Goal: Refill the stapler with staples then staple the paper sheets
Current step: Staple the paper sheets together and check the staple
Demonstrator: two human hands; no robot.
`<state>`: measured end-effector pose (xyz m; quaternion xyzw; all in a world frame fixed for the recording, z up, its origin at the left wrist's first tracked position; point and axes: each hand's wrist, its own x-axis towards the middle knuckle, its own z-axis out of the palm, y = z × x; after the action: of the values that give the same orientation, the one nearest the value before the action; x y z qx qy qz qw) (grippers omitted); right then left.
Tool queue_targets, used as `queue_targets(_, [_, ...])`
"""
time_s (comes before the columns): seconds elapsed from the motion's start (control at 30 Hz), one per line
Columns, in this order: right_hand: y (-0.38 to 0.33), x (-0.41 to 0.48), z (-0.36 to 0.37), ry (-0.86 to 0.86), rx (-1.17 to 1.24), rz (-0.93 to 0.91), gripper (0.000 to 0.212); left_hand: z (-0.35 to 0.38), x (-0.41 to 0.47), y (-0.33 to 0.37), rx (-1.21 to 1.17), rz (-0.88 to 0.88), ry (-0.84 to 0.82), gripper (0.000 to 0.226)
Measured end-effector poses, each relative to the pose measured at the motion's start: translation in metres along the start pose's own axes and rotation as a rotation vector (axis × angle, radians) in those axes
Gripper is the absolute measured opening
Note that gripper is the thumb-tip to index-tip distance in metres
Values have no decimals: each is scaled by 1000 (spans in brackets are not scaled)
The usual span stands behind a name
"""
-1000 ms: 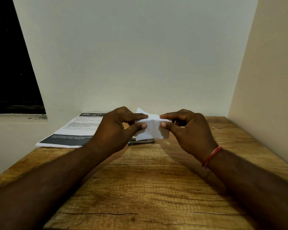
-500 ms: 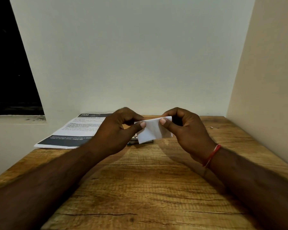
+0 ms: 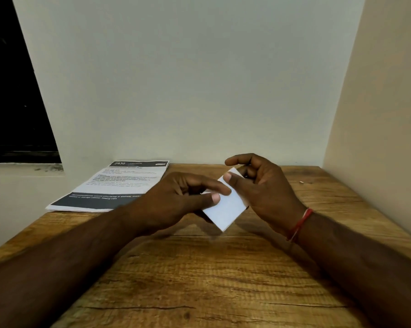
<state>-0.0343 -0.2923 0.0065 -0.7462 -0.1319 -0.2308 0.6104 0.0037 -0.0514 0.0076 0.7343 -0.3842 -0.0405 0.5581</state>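
Note:
Both hands hold a small white folded paper packet (image 3: 225,208) a little above the wooden table (image 3: 223,280). My left hand (image 3: 180,200) pinches its left edge between thumb and forefinger. My right hand (image 3: 261,185) grips its upper right corner with the thumb on top and the fingers curled behind. The packet is tilted, one corner pointing down at the table. A stack of printed paper sheets (image 3: 119,185) with dark bands lies flat at the back left. The stapler is hidden behind my hands.
Walls close the table at the back and on the right. A dark window opening (image 3: 12,91) sits at the left. A tiny light scrap (image 3: 301,183) lies on the wood at the back right.
The packet has been flattened and turned from level to diagonal. Both hands have come slightly lower and nearer, and now cover the stapler that showed beneath the packet before.

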Motion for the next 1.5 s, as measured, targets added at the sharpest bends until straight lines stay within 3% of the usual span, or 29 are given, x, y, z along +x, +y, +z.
queue_targets(0.1, [2,0,3,-28,73,29,16,1,1,-6,42,-7,19,19])
queue_targets(0.27, [5,9,-4,93,249,125,29,-19,12,-14,-179,6,264,21])
queue_targets(0.37, [13,8,-1,60,15,101,20,-38,18,-19,-359,-3,389,19])
queue_targets(0.5, [24,-1,14,-105,-275,94,43,-51,22,-29,-452,-1,527,13])
queue_targets(0.63, [27,-3,24,-165,-545,13,53,-53,24,-40,-433,-21,578,5])
queue_targets(0.73, [27,2,31,-203,-708,-82,58,-49,26,-44,-420,-53,609,10])
queue_targets(0.83, [26,11,41,-298,-756,-58,60,-47,26,-48,-436,-93,601,18])
queue_targets(0.97, [29,24,50,-285,-653,15,46,-50,23,-51,-447,-104,570,21])
queue_targets(1.1, [40,25,44,-193,-636,-35,28,-49,22,-48,-463,-110,577,21])
queue_targets(1.13, [43,26,41,-158,-537,-5,26,-48,22,-47,-462,-110,583,22])
queue_targets(1.27, [40,30,28,-61,283,370,23,-41,19,-40,-417,-77,599,22])
queue_targets(1.33, [40,31,18,-96,368,415,16,-37,17,-37,-347,-55,605,22])
queue_targets(1.5, [29,24,17,-289,353,392,28,-32,11,-31,20,42,608,18])
